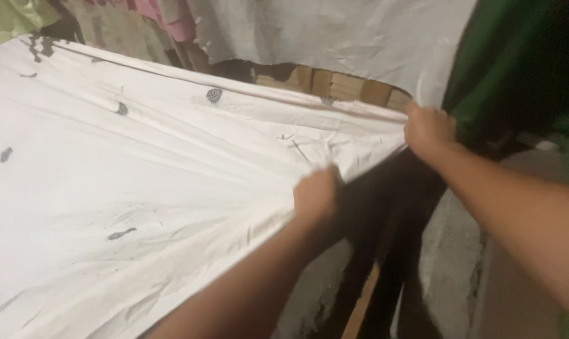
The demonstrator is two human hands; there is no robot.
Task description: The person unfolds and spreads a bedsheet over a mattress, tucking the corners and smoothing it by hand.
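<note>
Both hands, left hand (316, 196) and right hand (427, 129), are gripping closed the three-o'clock edge of the soft, light, dark-spotted white cotton sheet (140, 182), likely crease-prone.

A white sheet (140, 188) with small dark printed motifs lies spread over a raised surface, which may be a bed or a worktop; the cloth hides it. The sheet is creased, its wrinkles fanning toward the near right edge. At the far right corner, bare wooden slats (335, 83) show beyond the cloth.
</note>
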